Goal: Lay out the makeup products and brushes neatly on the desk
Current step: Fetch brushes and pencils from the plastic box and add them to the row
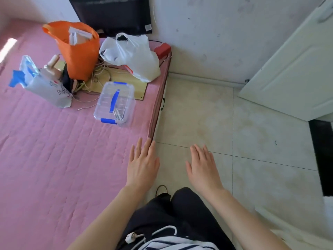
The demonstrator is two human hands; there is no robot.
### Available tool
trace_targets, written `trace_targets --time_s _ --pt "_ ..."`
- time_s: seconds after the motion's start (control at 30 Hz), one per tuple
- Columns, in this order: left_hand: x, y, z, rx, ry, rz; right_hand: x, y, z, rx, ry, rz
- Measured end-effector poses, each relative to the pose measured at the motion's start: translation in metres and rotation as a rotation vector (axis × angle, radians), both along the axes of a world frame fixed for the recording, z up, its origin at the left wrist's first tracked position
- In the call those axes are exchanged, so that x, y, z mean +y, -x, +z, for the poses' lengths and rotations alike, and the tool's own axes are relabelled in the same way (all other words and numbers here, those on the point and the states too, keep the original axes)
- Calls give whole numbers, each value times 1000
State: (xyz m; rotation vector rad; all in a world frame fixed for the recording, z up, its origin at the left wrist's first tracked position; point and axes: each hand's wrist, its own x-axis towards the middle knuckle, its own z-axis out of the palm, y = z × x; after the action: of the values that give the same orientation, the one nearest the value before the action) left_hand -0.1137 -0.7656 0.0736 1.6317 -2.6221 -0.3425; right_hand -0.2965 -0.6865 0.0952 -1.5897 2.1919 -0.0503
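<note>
Left hand [143, 164]: held out in front of the body, back up, fingers straight and close together, holding nothing. It hangs over the right edge of the bed [54, 150], fingertips near the mattress corner. Bare forearm runs back toward the lower left of the view.

Right hand [202, 167]: held out level with the left, back up, fingers straight and slightly spread, holding nothing. It is over the tiled floor [207, 114], apart from the left hand.

Clear plastic box [115, 103]: blue handle and blue clips, lid on, lying on the pink bed cover near its right edge, well ahead of the left hand. Small metallic items show through one end; what they are cannot be told.

Orange bag [77, 49]: upright at the far end of the bed, open at the top, with papers or cartons inside.

White plastic bag [133, 55]: just right of the orange bag, slumped on a wooden board [122, 78].

Pouch with bottles [41, 78]: left of the orange bag; pump tops stick up from it.

Loose cords: tangled between the bags and the box.

Door [297, 69]: white, ajar, at the right.
</note>
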Motion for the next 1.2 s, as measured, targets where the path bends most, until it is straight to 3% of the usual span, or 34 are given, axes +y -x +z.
trace_targets --time_s 0.4,0.77,1.2 --pt "-103 87 -8 76 -48 -1 -109 81 -16 -16 10 87" --pt "-196 165 -8 62 -63 324 -265 172 -14 5 28 392" --pt "-289 109 -32 65 -65 669 -436 102 -30 -8 -9 711"
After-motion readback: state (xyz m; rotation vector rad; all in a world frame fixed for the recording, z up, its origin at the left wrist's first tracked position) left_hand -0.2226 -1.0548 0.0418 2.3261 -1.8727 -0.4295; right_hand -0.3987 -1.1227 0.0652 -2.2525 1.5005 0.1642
